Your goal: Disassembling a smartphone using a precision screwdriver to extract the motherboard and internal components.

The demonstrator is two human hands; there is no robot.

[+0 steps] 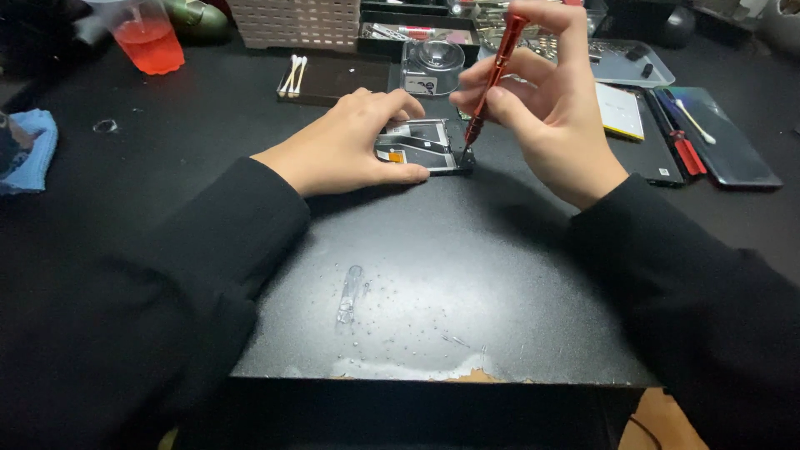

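An opened phone [427, 143] with its dark inner parts and a small orange patch showing lies on the black mat [433, 275]. My left hand [350, 142] rests over its left side, fingers and thumb pinning the frame. My right hand [542, 108] grips a thin red screwdriver [498, 67] nearly upright, with a fingertip on its top. The dark tip touches the phone's near right corner.
A cup of red liquid [150, 37] stands at the far left, a blue cloth [29, 150] at the left edge. Cotton swabs [293, 73] lie on a dark tray, a clear dome [432, 65] behind the phone. Phone panels [717, 137], red tweezers [685, 150] and a parts tray sit right. A small clear piece [350, 293] lies near.
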